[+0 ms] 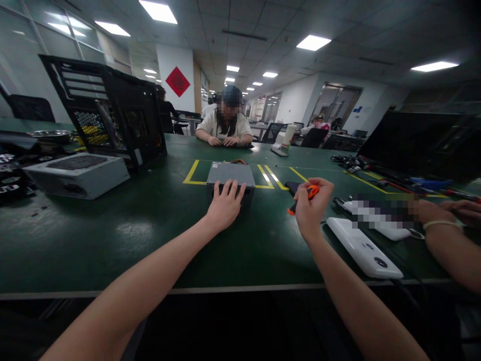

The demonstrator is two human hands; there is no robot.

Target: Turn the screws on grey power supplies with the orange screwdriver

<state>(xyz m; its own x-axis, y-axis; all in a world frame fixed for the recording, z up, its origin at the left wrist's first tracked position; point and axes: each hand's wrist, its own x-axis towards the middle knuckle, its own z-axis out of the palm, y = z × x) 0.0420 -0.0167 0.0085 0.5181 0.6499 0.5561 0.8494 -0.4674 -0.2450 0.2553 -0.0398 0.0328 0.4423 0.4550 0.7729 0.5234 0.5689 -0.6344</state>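
Observation:
A grey computer power supply sits on the green table in front of me, with cables at its far side. My left hand rests against its near face, fingers spread and fingertips at the top edge. To the right, my right hand is raised above the table, its fingers wrapped round an orange and black hand tool. The tool's lower end shows orange beside the palm; its exact kind is hidden by the fingers. A dark flat object lies just behind that hand.
At left stand a black computer case and another power supply. White devices lie right, near a neighbour's arm. A person sits opposite. Yellow tape marks the table; a dark monitor stands right.

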